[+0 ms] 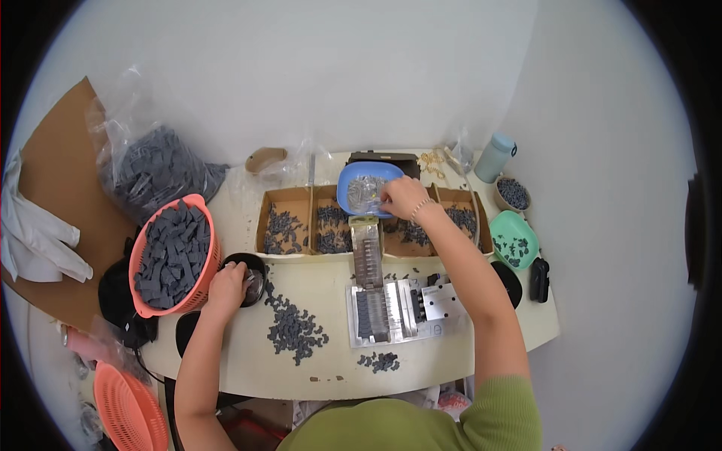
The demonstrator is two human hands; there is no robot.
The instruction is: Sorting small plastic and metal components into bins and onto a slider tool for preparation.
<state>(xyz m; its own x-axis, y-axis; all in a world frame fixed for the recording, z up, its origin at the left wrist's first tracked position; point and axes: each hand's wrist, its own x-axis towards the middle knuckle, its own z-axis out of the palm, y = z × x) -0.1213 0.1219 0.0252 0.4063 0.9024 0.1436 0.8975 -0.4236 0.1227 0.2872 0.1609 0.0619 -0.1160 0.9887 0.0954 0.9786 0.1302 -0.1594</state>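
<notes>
R hand (pixel 404 197) reaches fwd over the blue dish (pixel 366 188) at the back of the table (pixel 421 361), fingers (pixel 386 200) pinched together on small clear bits in it. L hand (pixel 228 285) sits at the small black bowl (pixel 250 274) near the table's L edge, fingers curled on its rim; can't tell if gripping. Cardboard tray (pixel 297 197) w/ compartments of dark grey parts lies behind a metal jig (pixel 395 304). Orange basket (pixel 177 252) of dark pieces L, clear plastic bag (pixel 154 169) of same behind it, green dish (pixel 514 239) R.
</notes>
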